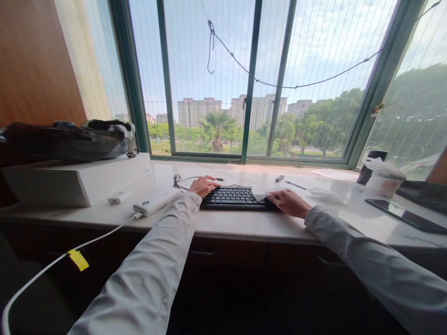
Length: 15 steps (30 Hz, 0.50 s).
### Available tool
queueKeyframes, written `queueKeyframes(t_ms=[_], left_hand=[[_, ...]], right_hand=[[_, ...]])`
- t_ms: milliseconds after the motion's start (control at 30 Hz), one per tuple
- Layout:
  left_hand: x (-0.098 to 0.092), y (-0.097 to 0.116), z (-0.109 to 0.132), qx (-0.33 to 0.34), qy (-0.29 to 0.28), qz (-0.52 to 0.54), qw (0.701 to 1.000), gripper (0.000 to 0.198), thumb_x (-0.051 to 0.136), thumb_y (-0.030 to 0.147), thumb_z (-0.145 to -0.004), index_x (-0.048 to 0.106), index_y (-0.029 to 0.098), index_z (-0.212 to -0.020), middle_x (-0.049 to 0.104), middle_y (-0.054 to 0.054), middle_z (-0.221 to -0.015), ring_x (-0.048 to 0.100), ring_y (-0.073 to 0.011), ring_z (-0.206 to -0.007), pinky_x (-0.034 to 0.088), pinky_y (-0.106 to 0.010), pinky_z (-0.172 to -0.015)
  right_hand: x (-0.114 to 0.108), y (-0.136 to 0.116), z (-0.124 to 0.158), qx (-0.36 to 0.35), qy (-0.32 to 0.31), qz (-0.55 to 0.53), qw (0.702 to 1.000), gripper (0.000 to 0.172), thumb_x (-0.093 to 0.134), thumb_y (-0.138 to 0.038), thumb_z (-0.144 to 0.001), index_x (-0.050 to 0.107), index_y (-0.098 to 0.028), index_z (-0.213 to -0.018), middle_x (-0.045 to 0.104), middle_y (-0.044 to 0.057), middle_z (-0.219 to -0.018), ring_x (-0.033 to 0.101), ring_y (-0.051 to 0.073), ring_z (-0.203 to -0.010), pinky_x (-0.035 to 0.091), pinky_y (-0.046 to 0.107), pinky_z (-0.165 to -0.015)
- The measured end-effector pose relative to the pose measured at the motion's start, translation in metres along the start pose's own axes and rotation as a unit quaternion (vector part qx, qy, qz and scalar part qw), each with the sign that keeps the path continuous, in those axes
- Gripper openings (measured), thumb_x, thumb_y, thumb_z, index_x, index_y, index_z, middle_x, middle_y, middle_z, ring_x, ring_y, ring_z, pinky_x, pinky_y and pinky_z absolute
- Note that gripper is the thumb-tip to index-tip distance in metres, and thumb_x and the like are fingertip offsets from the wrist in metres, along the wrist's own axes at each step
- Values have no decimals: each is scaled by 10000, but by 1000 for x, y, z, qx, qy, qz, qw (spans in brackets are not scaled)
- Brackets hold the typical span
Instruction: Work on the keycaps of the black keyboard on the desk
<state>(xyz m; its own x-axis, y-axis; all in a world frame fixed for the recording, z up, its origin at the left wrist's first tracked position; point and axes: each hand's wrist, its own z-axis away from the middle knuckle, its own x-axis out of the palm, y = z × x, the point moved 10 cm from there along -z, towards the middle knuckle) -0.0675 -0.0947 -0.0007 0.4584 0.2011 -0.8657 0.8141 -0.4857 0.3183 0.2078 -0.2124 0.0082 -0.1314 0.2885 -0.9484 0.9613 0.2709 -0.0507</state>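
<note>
A black keyboard (232,197) lies flat on the white marble-patterned counter. My left hand (203,186) grips its far left corner, the fingers reaching along the back edge; the thumb is hard to make out. At the keyboard's right end, my right hand (289,203) is closed on a white tissue (259,195), which lies over the rightmost keys. A thin black cable (178,180) is coiled behind my left hand, with its plug end beyond my fingers.
Left are a white power bank (155,202) with a white cable, a small white adapter (119,197), and a white box (87,179) under a black bag (70,141). Right are a pen (295,185), crumpled clear plastic (326,195), a phone (401,214) and a cup (385,181). Windows stand behind.
</note>
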Motion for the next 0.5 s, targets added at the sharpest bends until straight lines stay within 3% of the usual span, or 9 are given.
queueKeyframes(t_ms=[100,267,433,500], left_hand=[[-9,-17,2,-67,50,-11,996,382,408,363,-862,651,409,-1153,523,60,-1329,453,-226,-1194,333,-338,-1017],[-18,-14,6,-58,87,-7,994,373,385,334,-862,699,372,-1060,599,26,-1219,489,-207,-1138,358,-324,-978],[-34,-53,24,-240,176,-35,954,347,416,340,-829,730,258,-951,686,-93,-1041,590,-268,-978,438,-357,-798],[-39,-63,31,-284,195,-46,938,341,433,353,-815,728,239,-942,700,-120,-997,612,-292,-932,443,-373,-756]], right_hand=[[5,-20,-6,-26,-11,-34,999,459,298,-437,-956,700,-246,-1067,709,75,-1080,636,241,-1024,443,320,-871],[14,-64,-17,-102,-24,-107,989,489,284,-460,-962,597,-246,-1270,531,37,-1368,469,221,-1277,330,346,-1073],[24,-137,-35,-223,-57,-133,964,542,219,-507,-965,458,-277,-1394,292,1,-1522,272,209,-1398,199,371,-1149],[32,-165,-46,-251,-73,-135,956,543,194,-514,-967,366,-314,-1441,208,-23,-1548,209,214,-1420,145,416,-1159]])
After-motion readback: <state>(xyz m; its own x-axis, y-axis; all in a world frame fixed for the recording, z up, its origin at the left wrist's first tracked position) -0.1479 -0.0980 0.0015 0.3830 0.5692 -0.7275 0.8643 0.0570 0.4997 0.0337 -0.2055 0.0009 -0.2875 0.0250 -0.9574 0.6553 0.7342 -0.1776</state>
